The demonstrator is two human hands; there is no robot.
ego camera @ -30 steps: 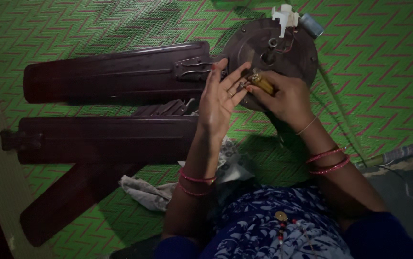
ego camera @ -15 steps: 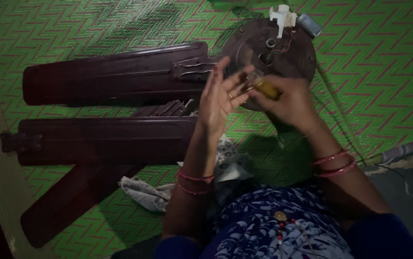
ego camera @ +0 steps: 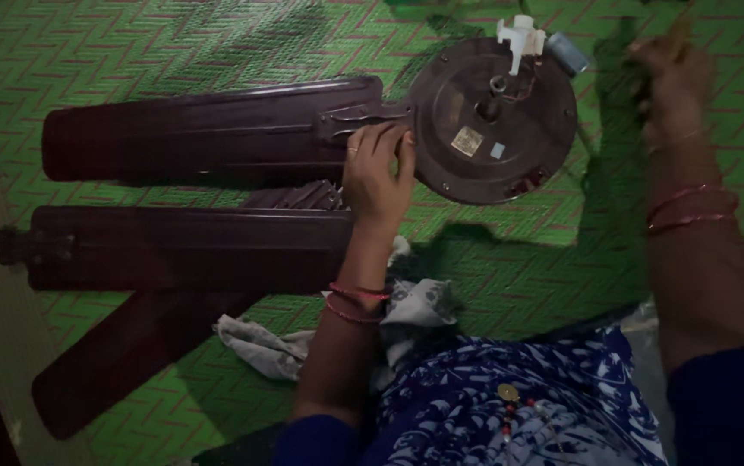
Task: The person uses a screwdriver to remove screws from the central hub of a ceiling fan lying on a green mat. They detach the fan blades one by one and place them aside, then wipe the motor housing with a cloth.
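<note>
A dark maroon ceiling fan lies on a green zigzag mat. Its round motor housing (ego camera: 493, 121) faces up, with one blade (ego camera: 208, 129) joined to it by a metal bracket. My left hand (ego camera: 378, 173) lies on that bracket at the housing's left edge, fingers curled over it. My right hand (ego camera: 670, 73) is raised at the upper right, blurred, away from the fan. It is closed around a yellow-handled tool (ego camera: 680, 33), of which only the end shows.
Two loose blades (ego camera: 182, 246) (ego camera: 122, 362) lie to the left below the joined one. A white connector block (ego camera: 519, 34) and a grey cylinder (ego camera: 566, 50) sit at the housing's top. A crumpled cloth (ego camera: 268, 345) lies by my lap.
My right hand has swung from the motor's centre up to the upper right with the tool. My left hand has dropped from beside it onto the blade bracket.
</note>
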